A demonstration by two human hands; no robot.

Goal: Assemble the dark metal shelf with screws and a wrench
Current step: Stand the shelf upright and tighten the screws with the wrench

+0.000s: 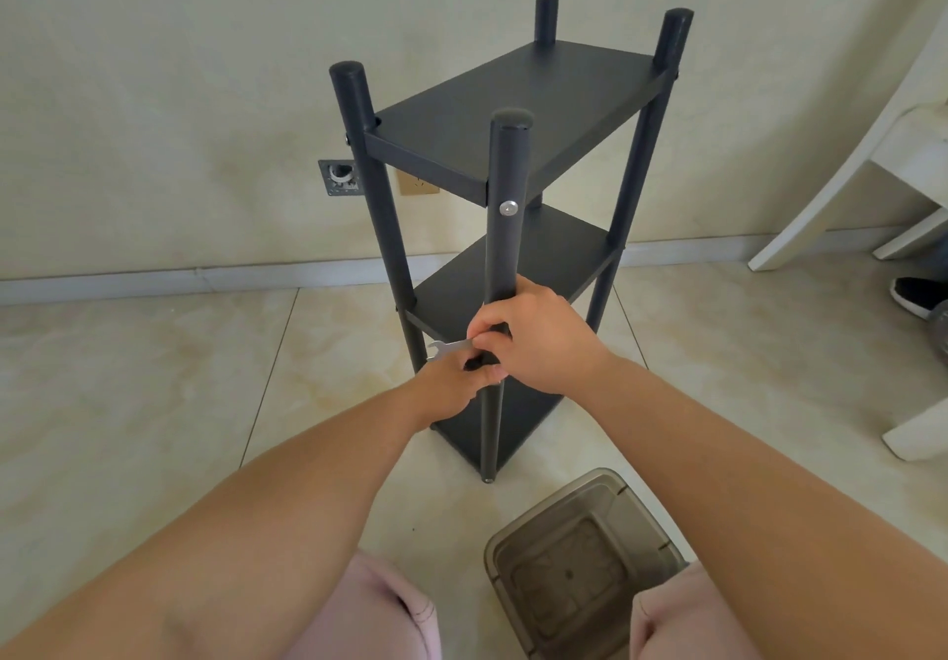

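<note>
The dark metal shelf (518, 110) stands upright on the tiled floor, with three boards between four round posts. A silver screw head (509, 208) shows on the near post (505, 249) at the top board. Both hands meet at this post, level with the middle board. My right hand (533, 341) wraps around the post and pinches the end of a small flat silver wrench (447, 349). My left hand (451, 387) sits just below, its fingers curled at the post under the wrench. The wrench's open jaw points left. The screw at the middle board is hidden by the hands.
A translucent brown plastic bin (579, 562) stands on the floor near my knees. A white chair (872, 156) is at the right, with a black shoe (918, 295) beside it. The wall carries an open outlet box (339, 178) behind the shelf.
</note>
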